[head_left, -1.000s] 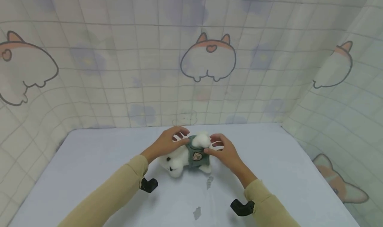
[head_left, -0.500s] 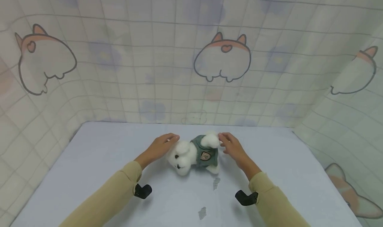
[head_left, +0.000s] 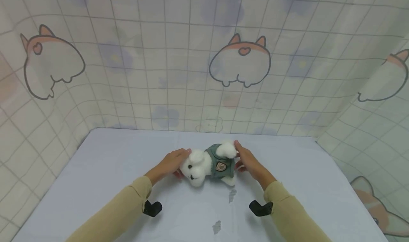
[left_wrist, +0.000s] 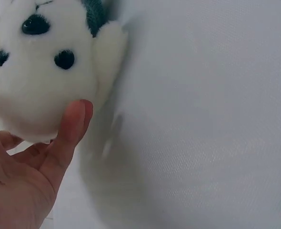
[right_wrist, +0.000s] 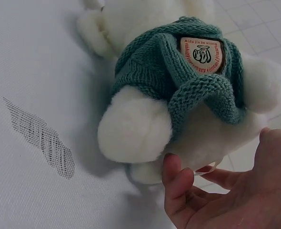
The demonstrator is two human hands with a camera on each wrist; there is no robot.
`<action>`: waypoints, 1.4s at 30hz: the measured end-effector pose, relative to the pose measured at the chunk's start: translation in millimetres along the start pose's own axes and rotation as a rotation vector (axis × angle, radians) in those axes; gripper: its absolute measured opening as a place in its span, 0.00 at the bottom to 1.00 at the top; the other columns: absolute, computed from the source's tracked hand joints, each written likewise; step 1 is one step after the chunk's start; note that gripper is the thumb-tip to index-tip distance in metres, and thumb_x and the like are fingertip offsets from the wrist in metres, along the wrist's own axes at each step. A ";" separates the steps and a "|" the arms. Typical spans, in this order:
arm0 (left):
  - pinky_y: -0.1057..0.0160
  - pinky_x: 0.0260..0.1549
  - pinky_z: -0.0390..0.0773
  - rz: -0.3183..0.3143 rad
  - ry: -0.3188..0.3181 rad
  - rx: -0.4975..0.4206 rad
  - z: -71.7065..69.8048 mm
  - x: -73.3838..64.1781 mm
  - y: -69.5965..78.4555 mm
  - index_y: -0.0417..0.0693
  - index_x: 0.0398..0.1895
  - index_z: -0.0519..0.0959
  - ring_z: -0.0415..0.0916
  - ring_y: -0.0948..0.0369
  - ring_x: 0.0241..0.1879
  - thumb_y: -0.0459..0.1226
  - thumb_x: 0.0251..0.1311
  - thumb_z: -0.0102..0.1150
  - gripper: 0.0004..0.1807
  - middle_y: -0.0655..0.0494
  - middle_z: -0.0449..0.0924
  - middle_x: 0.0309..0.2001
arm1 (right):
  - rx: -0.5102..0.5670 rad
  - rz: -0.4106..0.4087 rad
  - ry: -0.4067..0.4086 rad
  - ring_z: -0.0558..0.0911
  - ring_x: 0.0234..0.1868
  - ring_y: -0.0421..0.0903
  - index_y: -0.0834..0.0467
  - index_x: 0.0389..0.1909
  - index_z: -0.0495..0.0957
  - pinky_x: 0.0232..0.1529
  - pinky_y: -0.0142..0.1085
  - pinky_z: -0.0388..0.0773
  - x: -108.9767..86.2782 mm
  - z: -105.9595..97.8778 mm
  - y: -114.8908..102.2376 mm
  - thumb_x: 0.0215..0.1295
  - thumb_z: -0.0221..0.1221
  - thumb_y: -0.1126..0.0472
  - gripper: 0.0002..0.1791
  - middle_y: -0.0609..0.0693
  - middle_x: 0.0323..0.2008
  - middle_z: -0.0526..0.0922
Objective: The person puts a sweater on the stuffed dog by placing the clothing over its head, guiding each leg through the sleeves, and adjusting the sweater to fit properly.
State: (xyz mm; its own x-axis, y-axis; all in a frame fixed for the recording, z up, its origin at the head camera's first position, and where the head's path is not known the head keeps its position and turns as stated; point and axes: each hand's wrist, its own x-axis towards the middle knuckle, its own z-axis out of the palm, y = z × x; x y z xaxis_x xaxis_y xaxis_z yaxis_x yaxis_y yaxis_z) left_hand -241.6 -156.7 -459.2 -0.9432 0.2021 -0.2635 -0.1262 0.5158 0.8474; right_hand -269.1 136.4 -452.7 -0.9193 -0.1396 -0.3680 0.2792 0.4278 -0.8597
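A white plush toy [head_left: 197, 171] in a green knitted top [head_left: 223, 165] lies on its side on the white table, head to the left. At its head is my left hand [head_left: 169, 164]; the left wrist view shows the thumb [left_wrist: 74, 124] against the fur below the eyes and the other fingers partly hidden behind the head. By the legs, my right hand [head_left: 254, 165] touches the rear with loosely bent, spread fingers. In the right wrist view a printed patch [right_wrist: 202, 55] shows on the top, and a thin loop hangs near the fingers.
Two grey mesh patches [head_left: 232, 196] mark the white tabletop [head_left: 112, 157] in front of the toy. A pale checked curtain [head_left: 179, 71] with printed corgis encloses the back and sides. Black wrist mounts [head_left: 152, 208] stick out from both sleeves.
My left hand has shifted left from the toy's body to its head. The right hand has slipped from the top to the toy's rear. The head view has turned slightly left.
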 end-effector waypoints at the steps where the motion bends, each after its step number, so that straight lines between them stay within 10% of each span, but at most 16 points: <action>1: 0.57 0.23 0.83 0.005 -0.002 -0.009 0.7 0.1 -0.1 0.51 0.54 0.76 0.80 0.54 0.24 0.67 0.65 0.37 0.35 0.47 0.78 0.43 | 0.003 0.000 -0.004 0.79 0.30 0.45 0.59 0.69 0.61 0.31 0.36 0.77 -0.6 -0.2 0.1 0.67 0.29 0.26 0.47 0.62 0.55 0.74; 12: 0.61 0.29 0.83 0.083 -0.009 0.019 -8.0 -0.6 10.1 0.54 0.59 0.73 0.80 0.58 0.30 0.63 0.66 0.44 0.30 0.47 0.74 0.55 | 0.143 -0.016 -0.024 0.78 0.38 0.46 0.60 0.72 0.54 0.35 0.34 0.79 -1.3 -2.8 -5.8 0.64 0.31 0.22 0.52 0.64 0.58 0.71; 19: 0.53 0.43 0.83 0.143 0.041 0.070 -22.3 2.5 30.6 0.58 0.65 0.68 0.79 0.56 0.45 0.65 0.57 0.56 0.37 0.52 0.73 0.60 | 0.165 -0.115 0.021 0.75 0.57 0.52 0.57 0.70 0.60 0.54 0.42 0.77 -9.6 -11.6 -17.0 0.67 0.39 0.28 0.43 0.59 0.63 0.68; 33: 0.51 0.59 0.76 0.311 0.085 0.129 -41.5 8.9 74.2 0.56 0.65 0.69 0.71 0.52 0.64 0.57 0.49 0.70 0.40 0.54 0.72 0.64 | 0.048 -0.200 0.122 0.75 0.60 0.52 0.54 0.64 0.64 0.54 0.42 0.78 -25.3 -13.7 -3.7 0.60 0.65 0.45 0.36 0.56 0.62 0.72; 42: 0.46 0.60 0.74 0.466 -0.008 0.257 -19.8 14.9 95.5 0.61 0.68 0.67 0.68 0.49 0.67 0.48 0.52 0.70 0.38 0.53 0.66 0.70 | -0.218 -0.209 0.175 0.74 0.50 0.49 0.50 0.53 0.70 0.48 0.43 0.73 -32.0 3.6 30.2 0.53 0.70 0.46 0.29 0.55 0.55 0.77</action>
State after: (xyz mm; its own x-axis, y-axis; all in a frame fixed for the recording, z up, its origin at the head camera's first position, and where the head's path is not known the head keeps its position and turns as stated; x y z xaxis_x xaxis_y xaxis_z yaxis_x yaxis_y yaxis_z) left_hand -273.8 -120.9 -373.1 -0.8789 0.4643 0.1095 0.3859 0.5571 0.7353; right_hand -230.3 150.6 -468.2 -0.9892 -0.0973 -0.1099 0.0317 0.5894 -0.8072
